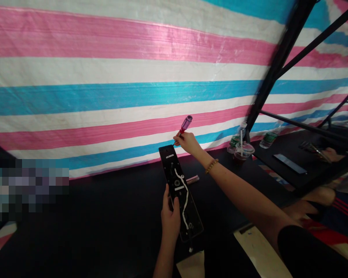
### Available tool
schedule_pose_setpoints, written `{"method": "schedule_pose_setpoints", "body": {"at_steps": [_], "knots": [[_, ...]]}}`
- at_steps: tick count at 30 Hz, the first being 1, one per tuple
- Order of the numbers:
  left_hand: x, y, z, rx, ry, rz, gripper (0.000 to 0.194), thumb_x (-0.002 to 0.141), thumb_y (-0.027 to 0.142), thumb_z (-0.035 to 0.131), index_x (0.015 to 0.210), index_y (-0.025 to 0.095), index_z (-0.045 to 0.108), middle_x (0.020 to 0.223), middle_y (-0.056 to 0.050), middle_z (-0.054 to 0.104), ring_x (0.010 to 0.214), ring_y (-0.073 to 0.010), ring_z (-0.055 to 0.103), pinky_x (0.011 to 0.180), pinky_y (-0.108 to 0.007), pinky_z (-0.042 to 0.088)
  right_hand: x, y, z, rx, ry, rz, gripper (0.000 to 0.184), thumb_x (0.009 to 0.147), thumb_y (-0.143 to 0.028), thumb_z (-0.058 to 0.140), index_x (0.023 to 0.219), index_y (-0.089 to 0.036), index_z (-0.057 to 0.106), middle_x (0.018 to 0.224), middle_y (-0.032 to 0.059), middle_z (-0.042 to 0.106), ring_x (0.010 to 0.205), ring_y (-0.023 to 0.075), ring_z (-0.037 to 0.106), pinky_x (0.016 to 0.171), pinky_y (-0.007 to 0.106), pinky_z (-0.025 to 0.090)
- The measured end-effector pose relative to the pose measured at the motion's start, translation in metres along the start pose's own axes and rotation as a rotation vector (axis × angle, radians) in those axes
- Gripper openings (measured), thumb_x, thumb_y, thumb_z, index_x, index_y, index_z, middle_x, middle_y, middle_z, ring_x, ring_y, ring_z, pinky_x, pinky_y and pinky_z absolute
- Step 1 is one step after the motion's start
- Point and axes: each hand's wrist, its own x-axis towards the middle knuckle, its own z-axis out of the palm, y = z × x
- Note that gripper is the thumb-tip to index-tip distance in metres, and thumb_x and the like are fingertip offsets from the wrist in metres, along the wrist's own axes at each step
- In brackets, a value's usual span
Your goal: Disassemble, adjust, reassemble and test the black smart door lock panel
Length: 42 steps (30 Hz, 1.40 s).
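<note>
A long black panel [178, 172] with a white cable [186, 199] running along it tilts up from the dark table. My left hand [171, 216] grips its left edge, thumb on the face and fingers partly hidden at the side. At the panel's far end, my right hand [187, 142] pinches the shaft of a screwdriver [186, 122] with a purple clear handle. The handle leans up and right; the tip points at the panel's top right corner, but whether it touches a screw I cannot tell. Right of the panel lies a second clear-handled tool [193, 179].
A lidded plastic cup with a straw [244, 150] and a bottle [234, 141] stand at the table's back right. Striped sheeting [127, 96] hangs behind. On the neighbouring table lie a flat panel [290, 163] and another bottle [269, 139], near another person's hand [333, 154].
</note>
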Motion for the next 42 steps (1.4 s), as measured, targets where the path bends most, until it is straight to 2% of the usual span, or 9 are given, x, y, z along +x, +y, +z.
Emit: {"method": "schedule_pose_setpoints", "body": {"at_steps": [10,16,22,30,37,42], "knots": [[0.000,-0.001,0.000,0.015,-0.004,-0.006,0.066,0.093,0.044,0.055,0.153,0.027,0.034,0.133,-0.010,0.065,0.119,-0.0235,0.064,0.101,-0.036,0.050,-0.002,-0.011,-0.003,-0.070,0.053,0.004,0.020,0.094,-0.024,0.059,0.077,-0.017,0.065,0.069,0.0058,0.075,0.070,0.0192,0.076,0.072,0.027,0.059],[0.000,0.002,0.000,0.025,-0.002,-0.009,0.067,0.093,0.047,0.054,0.153,0.027,0.034,0.129,-0.010,0.067,0.114,-0.0239,0.067,0.098,-0.037,0.051,0.004,-0.013,-0.001,-0.128,0.002,0.020,0.019,0.095,-0.023,0.059,0.078,-0.016,0.066,0.070,0.0063,0.075,0.070,0.0182,0.075,0.072,0.025,0.058],[0.000,0.002,0.000,0.024,-0.003,0.020,0.067,0.093,0.047,0.054,0.153,0.027,0.035,0.129,-0.010,0.067,0.117,-0.0238,0.065,0.100,-0.037,0.051,0.004,-0.025,-0.002,-0.222,-0.070,0.003,0.019,0.095,-0.021,0.060,0.079,-0.014,0.068,0.071,0.0081,0.075,0.071,0.0188,0.075,0.071,0.025,0.056],[0.000,-0.002,-0.001,0.044,-0.017,0.000,0.067,0.093,0.048,0.051,0.154,0.027,0.032,0.128,-0.010,0.067,0.115,-0.0233,0.066,0.098,-0.037,0.051,-0.005,-0.018,-0.002,-0.200,-0.031,-0.005,0.019,0.096,-0.022,0.058,0.081,-0.015,0.068,0.072,0.0068,0.076,0.074,0.0197,0.076,0.074,0.027,0.057],[0.001,-0.005,-0.001,0.034,-0.015,0.011,0.064,0.094,0.046,0.051,0.153,0.029,0.034,0.133,-0.008,0.065,0.121,-0.0229,0.063,0.103,-0.037,0.049,0.006,-0.034,-0.006,-0.256,-0.133,-0.011,0.018,0.093,-0.018,0.061,0.078,-0.013,0.069,0.070,0.0081,0.075,0.068,0.0182,0.074,0.068,0.024,0.055],[0.000,-0.001,0.000,0.031,-0.004,0.009,0.065,0.093,0.047,0.054,0.152,0.028,0.036,0.129,-0.009,0.067,0.116,-0.0239,0.066,0.099,-0.038,0.052,0.016,-0.037,-0.003,-0.248,-0.123,0.005,0.020,0.093,-0.019,0.061,0.076,-0.012,0.068,0.065,0.0070,0.073,0.064,0.0165,0.073,0.063,0.021,0.053]]}}
